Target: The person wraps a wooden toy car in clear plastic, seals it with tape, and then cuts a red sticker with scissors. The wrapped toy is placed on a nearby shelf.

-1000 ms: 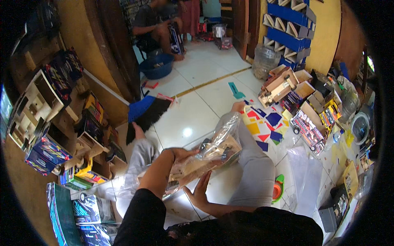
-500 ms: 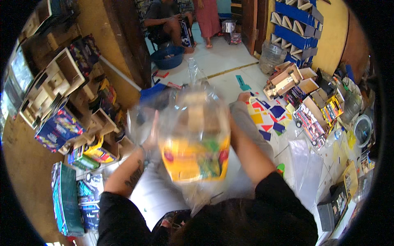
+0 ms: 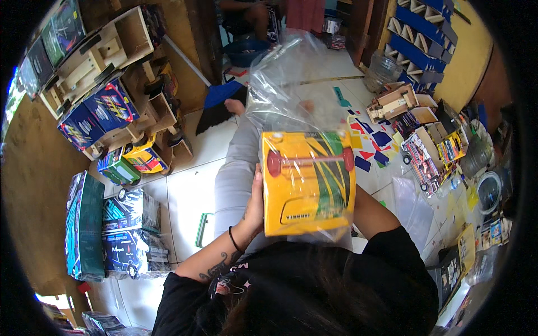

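Observation:
A yellow toy bus point(image 3: 305, 190) with green stripes and red tail lights is held up in front of my chest, its end panel facing me. Around it is a clear plastic bag point(image 3: 274, 84), whose loose upper part stands out beyond the toy's far end. My left hand point(image 3: 257, 197) grips the toy's left side, thumb along the edge and the other fingers mostly hidden. On the other side my right forearm point(image 3: 374, 210) reaches behind the toy, which hides the right hand and its fingers.
Wooden toy vehicles point(image 3: 112, 45) are stacked on the left, above wrapped blue ones point(image 3: 134, 246). A broom point(image 3: 221, 101) leans by the doorway. Coloured scraps point(image 3: 370, 140), clear plastic sheets point(image 3: 412, 204) and more toy trucks point(image 3: 423, 159) lie right. Another person point(image 3: 249, 17) sits beyond the doorway.
The bagged toy has moved right and turned, so its yellow end panel faces me squarely. My left hand has come in against its left side. The view has shifted too.

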Available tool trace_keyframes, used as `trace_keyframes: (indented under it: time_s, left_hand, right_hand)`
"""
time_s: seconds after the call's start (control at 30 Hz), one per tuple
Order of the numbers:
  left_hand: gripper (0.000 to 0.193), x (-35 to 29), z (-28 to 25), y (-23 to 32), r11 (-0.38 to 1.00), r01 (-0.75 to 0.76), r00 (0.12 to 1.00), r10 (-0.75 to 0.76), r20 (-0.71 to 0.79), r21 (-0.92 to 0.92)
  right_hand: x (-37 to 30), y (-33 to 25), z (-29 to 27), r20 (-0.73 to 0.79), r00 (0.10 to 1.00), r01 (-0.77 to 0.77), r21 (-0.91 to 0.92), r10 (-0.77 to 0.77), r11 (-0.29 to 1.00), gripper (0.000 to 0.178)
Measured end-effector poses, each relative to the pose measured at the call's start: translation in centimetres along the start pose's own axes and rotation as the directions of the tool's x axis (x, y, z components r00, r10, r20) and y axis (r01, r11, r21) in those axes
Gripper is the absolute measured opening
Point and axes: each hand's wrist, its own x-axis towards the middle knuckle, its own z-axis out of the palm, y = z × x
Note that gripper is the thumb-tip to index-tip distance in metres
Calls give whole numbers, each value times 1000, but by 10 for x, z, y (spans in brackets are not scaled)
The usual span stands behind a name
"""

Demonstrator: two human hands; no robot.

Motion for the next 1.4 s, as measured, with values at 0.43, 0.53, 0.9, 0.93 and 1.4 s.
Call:
trace_keyframes:
  time_s: [0.43,0.53,0.9,0.93,1.4]
  left_hand:
    - [64,43,34,169,499,-596,802,348,485,629]
    - [38,47,47,190,300,-546,828,336,449,782]
    - [26,72,134,212,247,-740,644,526,555,625]
    - [30,68,139,220,283,-801,586,556,590,528]
    - [32,81,141,261,201,-823,527,618,584,530]
  right_hand:
    - [-89,-202,205,796,586,764,-605,-153,-226,35]
    - [-113,-224,212,817,344,867,-465,-462,-177,25]
    - [-91,-195,180,788,479,877,-453,-386,162,25]
    - [-92,-202,181,827,385,921,-314,-409,230,24]
    - [-84,-214,177,742,461,885,-425,-487,191,38]
